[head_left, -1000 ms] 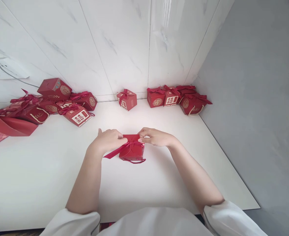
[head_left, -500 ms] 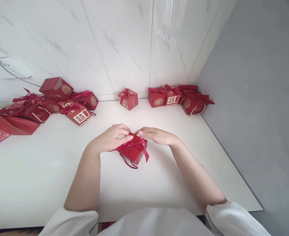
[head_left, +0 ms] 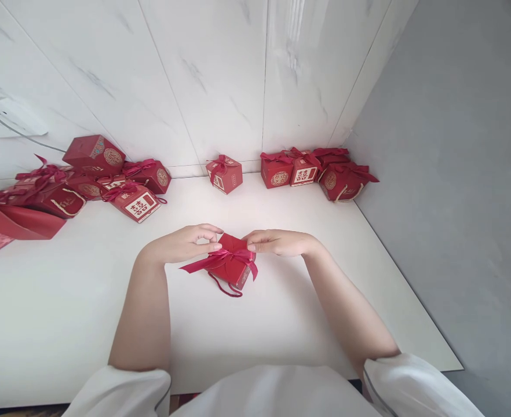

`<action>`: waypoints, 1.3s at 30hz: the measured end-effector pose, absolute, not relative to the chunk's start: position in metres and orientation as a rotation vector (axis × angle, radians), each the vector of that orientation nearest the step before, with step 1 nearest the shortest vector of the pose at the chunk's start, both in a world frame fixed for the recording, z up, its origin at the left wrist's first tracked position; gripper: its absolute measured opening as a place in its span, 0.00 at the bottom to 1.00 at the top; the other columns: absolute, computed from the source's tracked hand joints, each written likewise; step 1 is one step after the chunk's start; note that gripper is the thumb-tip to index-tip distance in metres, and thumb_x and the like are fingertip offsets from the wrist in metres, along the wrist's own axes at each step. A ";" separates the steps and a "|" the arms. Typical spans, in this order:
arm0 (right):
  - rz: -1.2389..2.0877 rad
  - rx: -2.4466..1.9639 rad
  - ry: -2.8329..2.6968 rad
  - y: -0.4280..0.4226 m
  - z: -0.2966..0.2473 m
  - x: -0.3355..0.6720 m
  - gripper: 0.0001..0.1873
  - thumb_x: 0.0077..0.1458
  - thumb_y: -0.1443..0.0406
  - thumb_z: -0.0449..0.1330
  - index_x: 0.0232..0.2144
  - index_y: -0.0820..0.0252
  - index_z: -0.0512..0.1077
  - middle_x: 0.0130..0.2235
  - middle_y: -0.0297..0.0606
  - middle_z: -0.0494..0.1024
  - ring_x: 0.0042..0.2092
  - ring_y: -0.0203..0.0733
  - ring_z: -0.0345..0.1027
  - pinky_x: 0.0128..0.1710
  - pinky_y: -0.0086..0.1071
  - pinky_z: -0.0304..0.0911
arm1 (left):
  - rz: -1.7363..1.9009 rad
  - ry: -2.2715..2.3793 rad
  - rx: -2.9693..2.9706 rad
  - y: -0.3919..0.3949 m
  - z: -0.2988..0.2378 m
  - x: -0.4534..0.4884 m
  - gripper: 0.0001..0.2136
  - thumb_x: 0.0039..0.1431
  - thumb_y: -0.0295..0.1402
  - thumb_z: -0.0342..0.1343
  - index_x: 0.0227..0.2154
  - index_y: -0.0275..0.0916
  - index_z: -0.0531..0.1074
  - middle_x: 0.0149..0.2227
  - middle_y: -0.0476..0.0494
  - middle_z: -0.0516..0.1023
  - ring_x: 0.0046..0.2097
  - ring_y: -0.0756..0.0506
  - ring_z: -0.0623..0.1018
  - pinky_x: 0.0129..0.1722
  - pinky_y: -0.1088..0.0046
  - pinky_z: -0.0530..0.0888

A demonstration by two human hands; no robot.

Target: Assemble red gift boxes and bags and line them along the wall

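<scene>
A red gift box (head_left: 227, 271) with a folded top sits on the white table in front of me, between my hands. Tied over its top is a crimson ribbon (head_left: 233, 255), with a long tail lying out to the left and a shorter one at the right. A dark red cord handle (head_left: 225, 288) hangs on its near side. My left hand (head_left: 188, 243) has its thumb and fingers closed round the box's far left edge, beside the ribbon. At the right corner, my right hand (head_left: 277, 242) grips with thumb and bent fingers; the contact points are partly hidden.
Another ribboned box (head_left: 225, 175) stands against the marbled wall. Several more boxes (head_left: 304, 171) line the back right. A pile of red boxes (head_left: 94, 155) lies at left, with a larger red bag (head_left: 18, 217) in front. A grey wall (head_left: 433, 202) borders the table's right side.
My left hand has shifted left, its thumb moving off the box top to the edge. My right thumb has come down onto the right corner. More of the ribbon and box top shows.
</scene>
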State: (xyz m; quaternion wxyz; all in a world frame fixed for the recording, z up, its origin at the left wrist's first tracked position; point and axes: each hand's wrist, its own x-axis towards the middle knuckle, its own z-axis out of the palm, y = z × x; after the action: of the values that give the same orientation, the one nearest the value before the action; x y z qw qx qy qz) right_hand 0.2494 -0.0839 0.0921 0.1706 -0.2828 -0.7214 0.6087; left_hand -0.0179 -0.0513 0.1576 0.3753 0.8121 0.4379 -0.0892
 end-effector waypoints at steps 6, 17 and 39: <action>1.679 -0.854 -2.107 -0.083 0.087 0.248 0.18 0.64 0.51 0.51 0.35 0.58 0.70 0.44 0.38 0.69 0.45 0.41 0.63 0.49 0.35 0.59 | -0.269 0.968 2.143 -0.043 0.154 -0.024 0.22 0.62 0.54 0.46 0.28 0.39 0.71 0.60 0.47 0.67 0.56 0.43 0.71 0.55 0.70 0.66; 1.608 -0.948 -2.134 -0.086 0.096 0.246 0.16 0.64 0.55 0.49 0.30 0.58 0.67 0.38 0.37 0.68 0.40 0.41 0.62 0.43 0.36 0.61 | -0.249 1.164 2.228 -0.045 0.147 -0.021 0.21 0.62 0.53 0.45 0.35 0.42 0.76 0.62 0.46 0.64 0.59 0.40 0.67 0.58 0.65 0.65; 1.467 -0.959 -1.681 -0.093 0.116 0.243 0.31 0.62 0.44 0.50 0.20 0.60 0.70 0.61 0.37 0.67 0.62 0.48 0.56 0.63 0.40 0.47 | 0.070 0.944 2.021 -0.067 0.171 0.003 0.21 0.65 0.50 0.43 0.39 0.42 0.75 0.63 0.46 0.63 0.55 0.42 0.71 0.54 0.67 0.69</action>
State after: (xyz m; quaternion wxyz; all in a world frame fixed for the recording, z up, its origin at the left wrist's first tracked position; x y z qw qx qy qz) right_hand 0.2435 -0.0931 0.1158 0.3489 -0.3701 -0.6487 0.5660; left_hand 0.0034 -0.0666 0.1708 0.4395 0.8134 0.3802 0.0281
